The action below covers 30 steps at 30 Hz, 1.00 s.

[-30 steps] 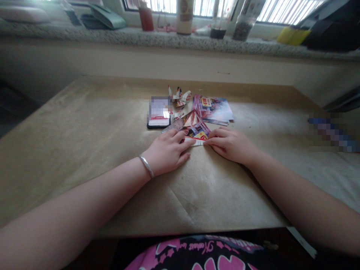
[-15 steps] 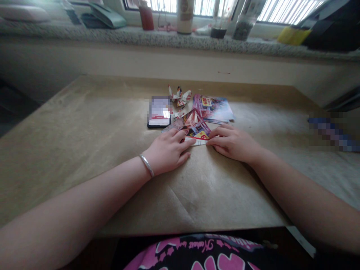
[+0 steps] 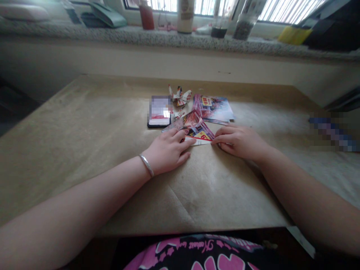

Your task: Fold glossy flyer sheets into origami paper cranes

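Observation:
A folded printed paper (image 3: 200, 132), purple and red with a yellow patch and a white strip along its near edge, lies on the table in front of me. My left hand (image 3: 171, 150) rests on its left part, fingers stretched out and pressing it down. At the right corner of the paper is my right hand (image 3: 239, 142), its fingers bent together on that corner. The underside of the sheet and the thumb tips are partly hidden. Just beyond lie a stack of printed flyers (image 3: 215, 108) and a folded paper figure (image 3: 180, 96) with pointed wings.
A phone (image 3: 159, 110) with a lit screen lies left of the paper figure. The table (image 3: 112, 112) has a tan cover. Bottles, including a red one (image 3: 146, 17), stand on the stone sill (image 3: 126, 34). Another blurred printed item (image 3: 334, 135) is at the right.
My right hand has slid to the right along the near edge, out to the corner, uncovering more of the white strip. The left hand has stayed in place.

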Each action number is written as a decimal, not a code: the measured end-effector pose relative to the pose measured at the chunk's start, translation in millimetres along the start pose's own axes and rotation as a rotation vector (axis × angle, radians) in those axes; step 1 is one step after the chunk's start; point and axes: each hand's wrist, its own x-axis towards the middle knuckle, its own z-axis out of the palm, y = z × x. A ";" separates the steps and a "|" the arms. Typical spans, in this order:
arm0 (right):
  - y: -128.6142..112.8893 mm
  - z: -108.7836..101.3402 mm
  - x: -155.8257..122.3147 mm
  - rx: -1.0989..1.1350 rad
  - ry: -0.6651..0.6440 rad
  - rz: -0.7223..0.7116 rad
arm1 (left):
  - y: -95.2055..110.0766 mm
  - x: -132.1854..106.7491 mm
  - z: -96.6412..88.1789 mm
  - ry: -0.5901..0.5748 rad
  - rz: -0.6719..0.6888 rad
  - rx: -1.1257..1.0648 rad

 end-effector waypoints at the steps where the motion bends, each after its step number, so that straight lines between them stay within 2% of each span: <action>1: 0.5 -0.3 -0.7 -0.002 -0.003 0.000 | -0.2 0.1 0.3 0.002 0.000 -0.001; 16: 10.9 -8.6 -8.7 -0.064 -0.032 0.016 | -1.5 -1.6 -0.2 -0.016 -0.005 -0.001; 30: 13.2 -8.1 -11.6 -0.048 -0.032 0.017 | -1.5 -1.8 -0.3 -0.013 -0.006 -0.003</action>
